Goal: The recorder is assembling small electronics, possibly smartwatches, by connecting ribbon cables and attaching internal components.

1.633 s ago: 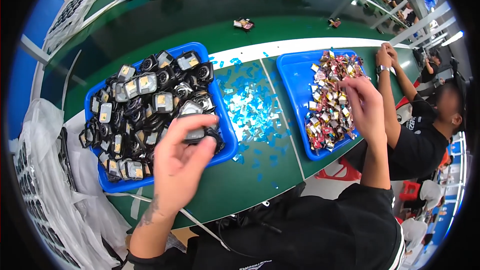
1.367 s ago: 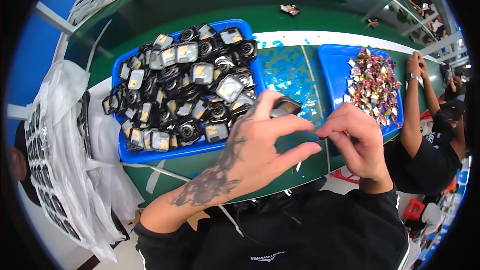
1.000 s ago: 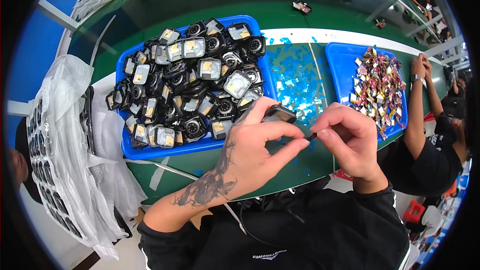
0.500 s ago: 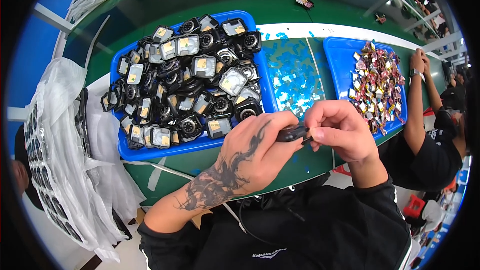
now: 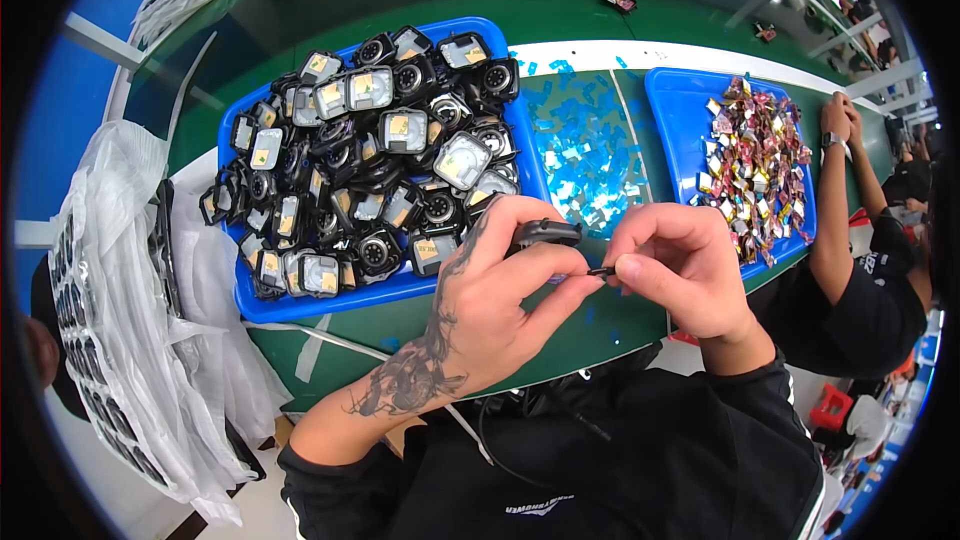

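My left hand (image 5: 505,285), with a tattooed wrist, grips a black smartwatch case (image 5: 546,233) in its curled fingers. Its thumb and finger also pinch together below the case, beside a small dark strip-like piece (image 5: 601,271). On the other side of that piece, my right hand (image 5: 680,265) has thumb and forefinger closed on its end. What kind of part it is, I cannot tell. Both hands are raised in front of the bench. At the left, a blue tray (image 5: 245,308) is heaped with black smartwatch cases (image 5: 405,132), several showing grey backs with tan patches.
Blue film pieces (image 5: 590,155) litter the green bench (image 5: 390,340) between the trays. A second blue tray (image 5: 675,115) holds small reddish and silver parts (image 5: 755,165). Clear plastic-wrapped sheets (image 5: 110,290) stand at left. At right, a co-worker's forearms (image 5: 832,185) rest at the bench.
My left hand has turned, so the watch case sits higher and away from my right fingertips. The dark piece now shows between the two hands' fingertips.
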{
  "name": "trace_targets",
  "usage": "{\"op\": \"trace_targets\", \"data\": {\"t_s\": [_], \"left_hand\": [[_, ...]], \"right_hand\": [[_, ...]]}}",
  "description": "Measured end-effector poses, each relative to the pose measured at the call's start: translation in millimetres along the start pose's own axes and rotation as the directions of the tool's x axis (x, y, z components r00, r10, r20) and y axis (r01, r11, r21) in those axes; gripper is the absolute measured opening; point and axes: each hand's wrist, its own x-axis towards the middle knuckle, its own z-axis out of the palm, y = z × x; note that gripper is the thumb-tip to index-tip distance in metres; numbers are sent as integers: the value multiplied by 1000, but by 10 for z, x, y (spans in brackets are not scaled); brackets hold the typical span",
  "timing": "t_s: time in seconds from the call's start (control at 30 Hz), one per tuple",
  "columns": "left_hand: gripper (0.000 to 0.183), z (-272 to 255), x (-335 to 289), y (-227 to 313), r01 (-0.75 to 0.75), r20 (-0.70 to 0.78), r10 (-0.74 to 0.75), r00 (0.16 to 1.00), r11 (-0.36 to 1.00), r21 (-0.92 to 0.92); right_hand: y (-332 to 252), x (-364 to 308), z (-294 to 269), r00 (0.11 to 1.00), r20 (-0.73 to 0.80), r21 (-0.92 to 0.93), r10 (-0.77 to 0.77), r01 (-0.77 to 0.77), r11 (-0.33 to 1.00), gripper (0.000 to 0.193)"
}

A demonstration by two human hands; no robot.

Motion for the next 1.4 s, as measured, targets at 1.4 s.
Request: {"op": "trace_targets", "data": {"t_s": [1.4], "left_hand": [[51,104,19,-54,292,64,-373,926,599,-746]], "right_hand": [[163,196,328,869,-243,-437,-432,299,848,10]]}}
